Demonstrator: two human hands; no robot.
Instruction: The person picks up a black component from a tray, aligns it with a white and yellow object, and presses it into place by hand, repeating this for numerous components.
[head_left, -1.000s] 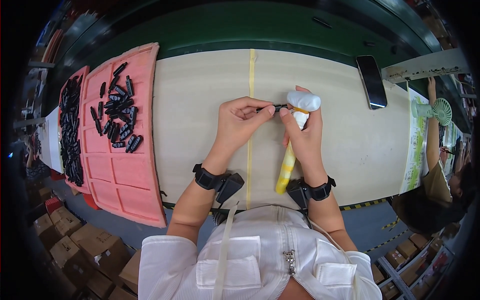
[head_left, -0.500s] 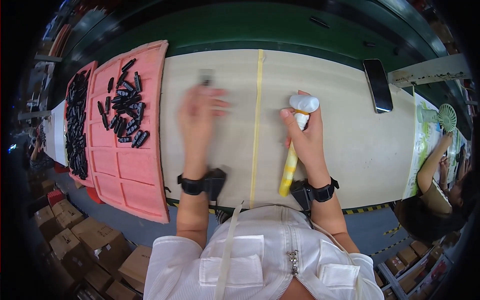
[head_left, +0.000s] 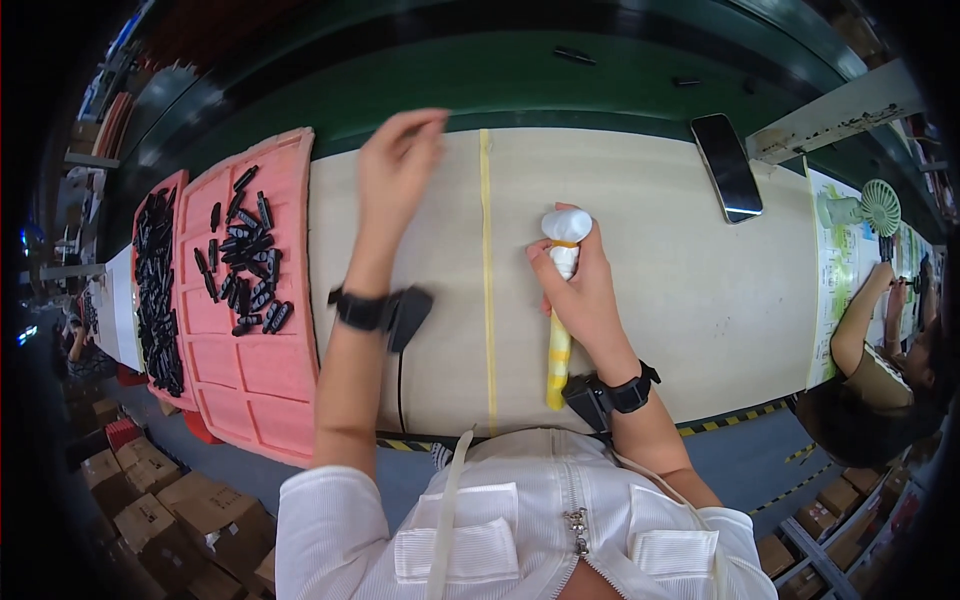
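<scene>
My left hand [head_left: 402, 170] is over the table's far edge beside the green belt. Its fingers are loosely bent with a gap between them, and nothing shows in the hand. In my right hand [head_left: 585, 300] is a hammer [head_left: 566, 227] with a white wrapped head and a yellow and white taped handle [head_left: 559, 365]. The head points away from me, and the handle end slants back toward my body. To the left, several small black plastic parts [head_left: 240, 260] lie scattered on a pink foam tray [head_left: 240, 385].
More black parts [head_left: 156, 290] fill a second pink tray farther left. A phone [head_left: 728, 170] lies at the far right near a metal post [head_left: 840, 110]. Black pieces [head_left: 575, 55] rest on the green belt [head_left: 450, 70]. A person with a small green fan [head_left: 880, 208] is at right; cardboard boxes [head_left: 215, 510] stand on the floor.
My left hand has moved away from me toward the green belt; the small dark piece by its fingers no longer shows. My right hand still grips the hammer. The whole view has shifted slightly.
</scene>
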